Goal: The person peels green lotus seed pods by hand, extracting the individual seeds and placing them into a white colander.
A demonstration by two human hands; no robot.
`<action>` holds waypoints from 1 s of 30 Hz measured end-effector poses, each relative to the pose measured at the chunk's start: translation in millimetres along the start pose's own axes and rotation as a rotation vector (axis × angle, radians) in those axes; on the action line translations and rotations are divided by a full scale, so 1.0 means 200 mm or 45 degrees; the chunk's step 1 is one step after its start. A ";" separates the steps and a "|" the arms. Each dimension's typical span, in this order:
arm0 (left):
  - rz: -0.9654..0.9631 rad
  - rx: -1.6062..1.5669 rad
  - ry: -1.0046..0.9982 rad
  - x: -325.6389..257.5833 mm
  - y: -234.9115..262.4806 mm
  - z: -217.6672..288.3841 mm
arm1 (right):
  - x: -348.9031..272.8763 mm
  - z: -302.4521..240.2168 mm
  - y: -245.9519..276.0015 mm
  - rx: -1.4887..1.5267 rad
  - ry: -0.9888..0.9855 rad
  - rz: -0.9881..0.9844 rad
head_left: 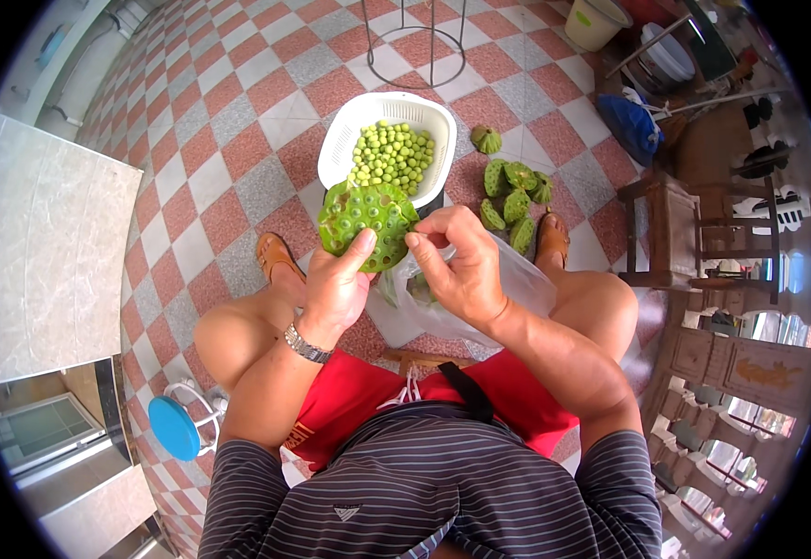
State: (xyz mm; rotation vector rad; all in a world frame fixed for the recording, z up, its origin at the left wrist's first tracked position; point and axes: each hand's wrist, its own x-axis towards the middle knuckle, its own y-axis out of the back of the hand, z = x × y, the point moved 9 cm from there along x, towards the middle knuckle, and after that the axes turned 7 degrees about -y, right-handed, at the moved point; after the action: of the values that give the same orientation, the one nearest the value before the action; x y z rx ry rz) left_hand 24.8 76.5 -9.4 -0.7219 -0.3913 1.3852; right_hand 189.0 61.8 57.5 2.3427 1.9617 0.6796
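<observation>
My left hand (335,284) grips a green lotus seed pod (368,210), its thumb lying across the pod's flat face, where round seeds sit in their holes. At the pod's right edge, the thumb and forefinger of my right hand (466,265) are pinched on its rim. Just beyond the pod, a white plastic basket (338,140) holds a heap of loose green lotus seeds (391,154). Beneath my right hand a translucent plastic bag (526,284) hangs between my knees, with greenish things inside that are partly hidden.
Several picked-over lotus pods (517,177) lie on the checkered floor right of the basket. A metal ring stand (415,42) stands beyond it. At the left is a blue-topped stool (173,429); at the right, a wooden chair (671,238) and a blue bag (631,129).
</observation>
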 end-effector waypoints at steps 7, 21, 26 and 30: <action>-0.014 0.063 -0.020 0.00 0.01 0.00 | 0.01 0.15 -0.05 0.035 -0.311 -0.113; -0.032 0.014 0.091 -0.01 0.02 -0.03 | 0.00 0.31 -0.14 0.688 -0.854 -0.479; -0.059 0.065 0.069 -0.01 0.03 -0.02 | -0.06 0.43 -0.15 0.865 -1.254 -0.476; -0.022 0.054 0.003 0.00 0.03 0.02 | -0.01 0.30 -0.13 1.175 -1.242 -0.381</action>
State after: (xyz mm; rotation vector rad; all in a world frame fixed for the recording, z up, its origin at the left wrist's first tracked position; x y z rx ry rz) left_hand 18.6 77.9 -10.0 -0.6833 -0.3647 1.3723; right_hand 183.8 80.9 -6.0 1.8622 2.1309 -1.3747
